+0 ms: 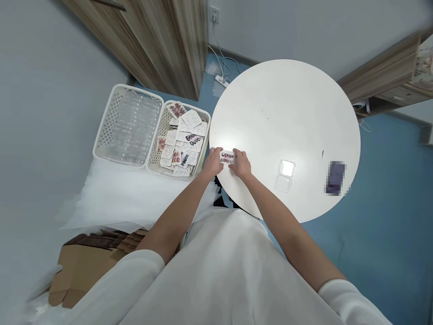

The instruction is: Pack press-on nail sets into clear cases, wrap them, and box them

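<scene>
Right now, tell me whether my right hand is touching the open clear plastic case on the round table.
Apart. The head view shows bare white tabletop between the right hand and the open clear plastic case.

Both hands, the left hand (214, 162) and the right hand (241, 163), hold a small card of oval pieces (227, 157) at the round white table (287, 108). An open clear case (284, 176) lies to the right; two white baskets, one of clear cases (133, 126) and one of cards (184, 140), stand left.
</scene>
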A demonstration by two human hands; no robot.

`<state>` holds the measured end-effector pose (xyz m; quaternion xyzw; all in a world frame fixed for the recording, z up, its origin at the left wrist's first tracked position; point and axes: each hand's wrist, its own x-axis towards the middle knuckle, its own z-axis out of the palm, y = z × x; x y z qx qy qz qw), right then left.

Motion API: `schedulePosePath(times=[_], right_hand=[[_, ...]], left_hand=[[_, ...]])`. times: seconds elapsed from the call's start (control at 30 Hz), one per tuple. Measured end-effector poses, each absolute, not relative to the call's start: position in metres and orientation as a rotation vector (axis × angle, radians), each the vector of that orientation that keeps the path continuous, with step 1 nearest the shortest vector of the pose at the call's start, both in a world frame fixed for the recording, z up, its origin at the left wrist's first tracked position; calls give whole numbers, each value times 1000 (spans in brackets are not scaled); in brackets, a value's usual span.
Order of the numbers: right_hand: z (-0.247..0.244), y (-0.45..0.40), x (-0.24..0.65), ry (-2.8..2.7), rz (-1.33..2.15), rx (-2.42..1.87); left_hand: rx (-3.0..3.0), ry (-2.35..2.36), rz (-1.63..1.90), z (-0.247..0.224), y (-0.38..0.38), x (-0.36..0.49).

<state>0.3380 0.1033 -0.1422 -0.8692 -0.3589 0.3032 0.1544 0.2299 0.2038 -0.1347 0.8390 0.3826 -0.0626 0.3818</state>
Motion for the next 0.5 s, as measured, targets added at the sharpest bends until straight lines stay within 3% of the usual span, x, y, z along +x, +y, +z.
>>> schedulePosePath(times=[0.5], right_hand=[[-142,62,344,-1001,844,-2168]], left_hand=[[2162,762,-10,-130,185,231]])
